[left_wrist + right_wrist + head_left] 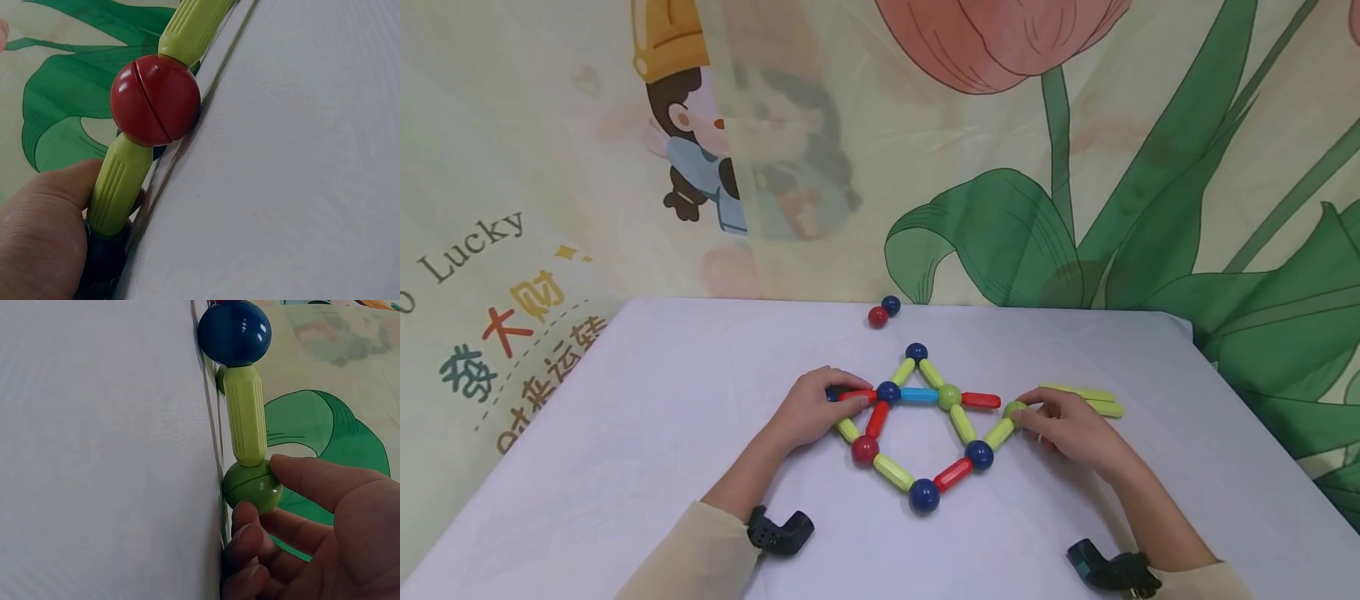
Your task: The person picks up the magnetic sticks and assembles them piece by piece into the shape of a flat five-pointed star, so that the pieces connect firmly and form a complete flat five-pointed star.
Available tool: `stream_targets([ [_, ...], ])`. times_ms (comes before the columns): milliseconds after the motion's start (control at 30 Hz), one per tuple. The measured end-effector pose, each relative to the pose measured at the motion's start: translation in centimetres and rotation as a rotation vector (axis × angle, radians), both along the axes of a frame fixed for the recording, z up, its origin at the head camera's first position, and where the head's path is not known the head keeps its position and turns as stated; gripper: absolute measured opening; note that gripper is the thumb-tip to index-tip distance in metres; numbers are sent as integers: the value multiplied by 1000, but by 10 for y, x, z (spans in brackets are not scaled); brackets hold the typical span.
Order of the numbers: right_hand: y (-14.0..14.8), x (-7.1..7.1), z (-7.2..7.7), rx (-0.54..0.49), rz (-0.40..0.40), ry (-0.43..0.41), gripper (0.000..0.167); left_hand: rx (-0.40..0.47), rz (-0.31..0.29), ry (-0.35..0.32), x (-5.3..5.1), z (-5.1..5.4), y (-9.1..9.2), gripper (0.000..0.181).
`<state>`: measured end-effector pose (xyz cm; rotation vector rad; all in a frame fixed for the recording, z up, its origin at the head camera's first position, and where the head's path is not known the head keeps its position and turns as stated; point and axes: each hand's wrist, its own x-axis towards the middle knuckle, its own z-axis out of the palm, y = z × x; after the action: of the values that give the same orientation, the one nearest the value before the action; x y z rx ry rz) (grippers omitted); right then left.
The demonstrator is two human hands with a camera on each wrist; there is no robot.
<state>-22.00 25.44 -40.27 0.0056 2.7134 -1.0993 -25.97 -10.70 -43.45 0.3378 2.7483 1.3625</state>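
A star-like figure of coloured rods and balls lies on the white table. At its left point my left hand has its thumb and fingers round a dark blue ball, partly hidden, beside a red rod. A yellow-green rod runs from there to a red ball. On the right, my right hand pinches a green ball joined by a yellow-green rod to a blue ball. The red rod pointing right ends short of the green ball.
Behind the figure, near the table's back edge, lie a loose red ball and blue ball. Loose yellow-green rods lie beyond my right hand. A printed cloth hangs behind the white table.
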Motion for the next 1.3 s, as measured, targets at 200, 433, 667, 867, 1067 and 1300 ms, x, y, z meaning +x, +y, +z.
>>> stream_targets([
  [200,-3,0,-3,32,26,77,49,1,1,-1,-1,-1,0,23],
  [433,-9,3,-3,51,98,133,42,-2,2,-1,-1,-1,1,23],
  [667,-11,3,-3,28,98,142,35,3,2,-5,0,0,1,23],
  [867,-12,2,-4,33,85,145,33,1,9,-9,0,0,1,24],
  [1067,-15,2,-6,12,49,130,37,-6,10,-4,-1,-1,2,24],
  [1300,-14,2,-8,-6,18,124,41,-8,7,-1,-1,-1,1,24],
])
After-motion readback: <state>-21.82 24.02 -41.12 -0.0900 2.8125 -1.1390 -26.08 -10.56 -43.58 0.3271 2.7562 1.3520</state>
